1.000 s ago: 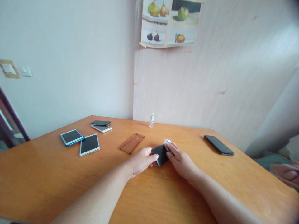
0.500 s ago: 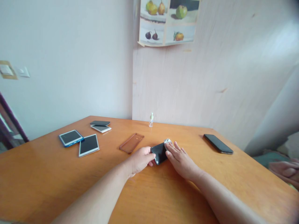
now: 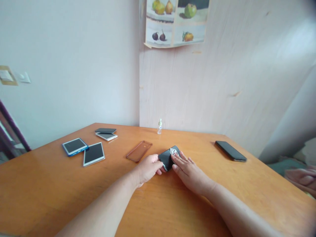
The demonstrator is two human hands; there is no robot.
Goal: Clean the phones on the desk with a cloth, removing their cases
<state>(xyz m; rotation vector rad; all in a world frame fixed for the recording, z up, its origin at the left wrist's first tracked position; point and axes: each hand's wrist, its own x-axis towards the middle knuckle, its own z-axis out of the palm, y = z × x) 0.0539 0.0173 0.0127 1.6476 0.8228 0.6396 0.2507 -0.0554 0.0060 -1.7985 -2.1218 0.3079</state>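
Observation:
My left hand (image 3: 150,168) grips the near left end of a black smartphone (image 3: 164,158), thumb on top and fingers beneath. The phone is tilted, with its dark screen facing up. Over the screen, my right hand (image 3: 189,169) presses a crumpled white wipe (image 3: 174,151) with extended fingers that partly hide it. A translucent brownish phone case (image 3: 139,151) lies on the table just beyond my left hand.
On the wooden table (image 3: 153,210) stands a small clear spray bottle (image 3: 159,127) at the back. Several devices lie left, including a blue-edged tablet (image 3: 74,146) and a white tablet (image 3: 94,154). Another black phone (image 3: 230,151) lies right.
My right hand and the wipe have slid slightly left across the screen, uncovering the phone's far corner. My left hand keeps its hold on the phone.

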